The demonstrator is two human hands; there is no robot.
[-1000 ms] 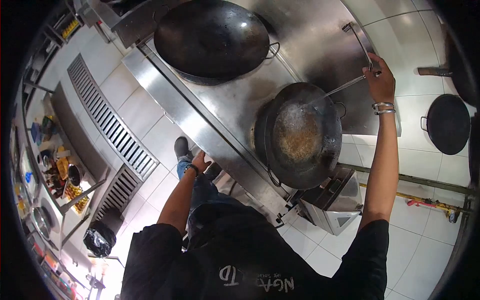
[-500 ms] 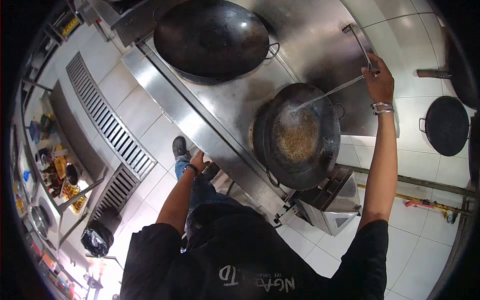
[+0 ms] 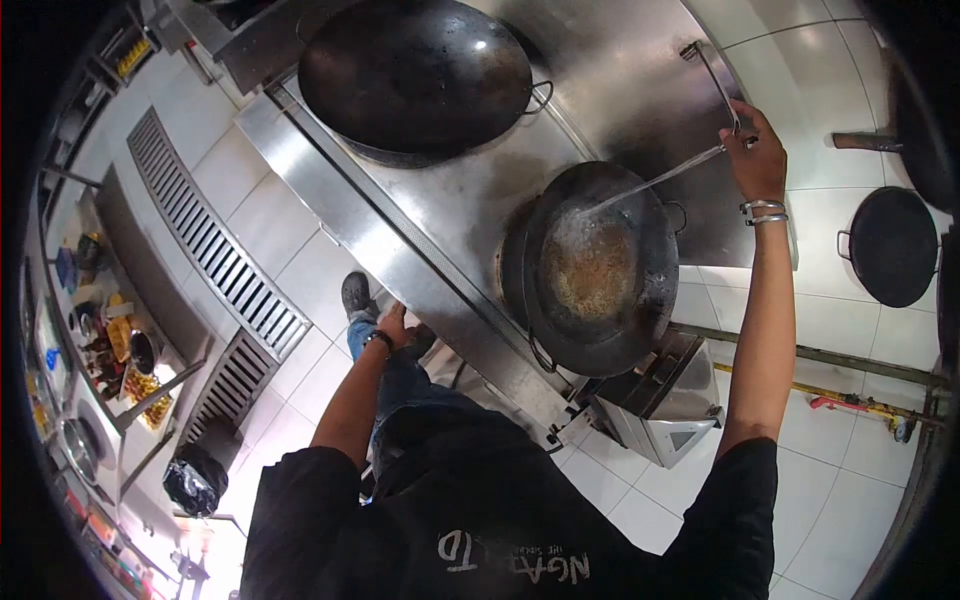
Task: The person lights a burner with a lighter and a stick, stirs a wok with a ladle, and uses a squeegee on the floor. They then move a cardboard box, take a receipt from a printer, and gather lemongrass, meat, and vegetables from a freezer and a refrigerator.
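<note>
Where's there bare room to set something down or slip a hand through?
Bare: stove top between big wok and smaller wok; steel panel between big wok and tap, though maybe upright. Crowded: between smaller wok and right hand, crossed by water stream; also the side table.

And the right hand [image 3: 760,160] is out in front, fingers [image 3: 750,112] curled into a grip, right wrist [image 3: 766,212] close behind them, right forearm [image 3: 765,320] trailing well back! Left hand [image 3: 395,328] sits lower, its fingers seemingly loosely bent, left wrist [image 3: 378,345] just behind them.
</note>
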